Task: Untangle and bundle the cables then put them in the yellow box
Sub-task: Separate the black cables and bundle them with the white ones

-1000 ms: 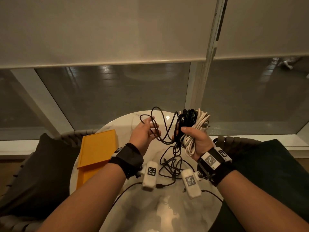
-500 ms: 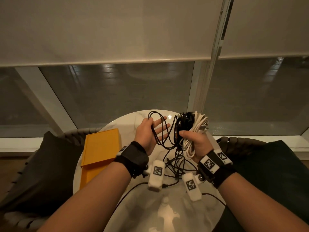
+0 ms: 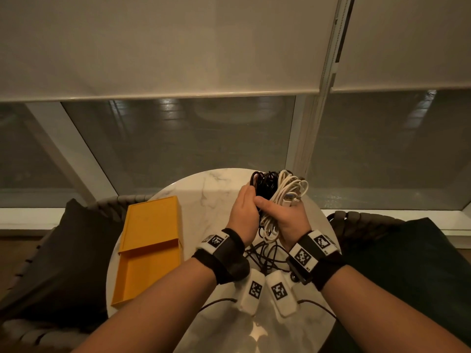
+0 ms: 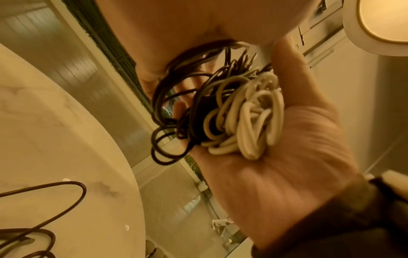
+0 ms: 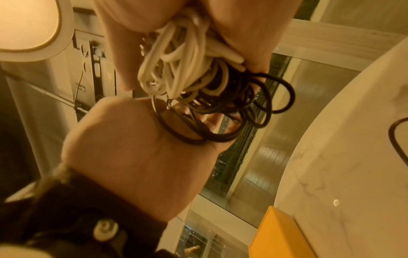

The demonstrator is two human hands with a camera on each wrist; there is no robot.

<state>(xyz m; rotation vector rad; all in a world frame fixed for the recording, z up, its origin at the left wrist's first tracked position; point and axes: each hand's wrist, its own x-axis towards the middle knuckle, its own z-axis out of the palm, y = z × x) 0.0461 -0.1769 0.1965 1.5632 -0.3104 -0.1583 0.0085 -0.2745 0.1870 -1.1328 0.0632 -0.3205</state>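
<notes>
Both hands meet above the round marble table and clasp one cable bundle. Its black coils are on the left, its white coils on the right with a plug end showing. My right hand grips the bundle from the right, thumb across the front. My left hand is curled round the black loops and holds them against the white ones. More black cable hangs from the bundle onto the table below the wrists. The open yellow box lies on the table's left.
Dark cushioned chairs flank the table on both sides. A window with lowered blinds stands just behind the table. Loose black cable loops lie on the marble near the front.
My left hand, which was open with black loops draped over its fingers, has moved right and closed on the bundle beside the right hand, gathering those loops in.
</notes>
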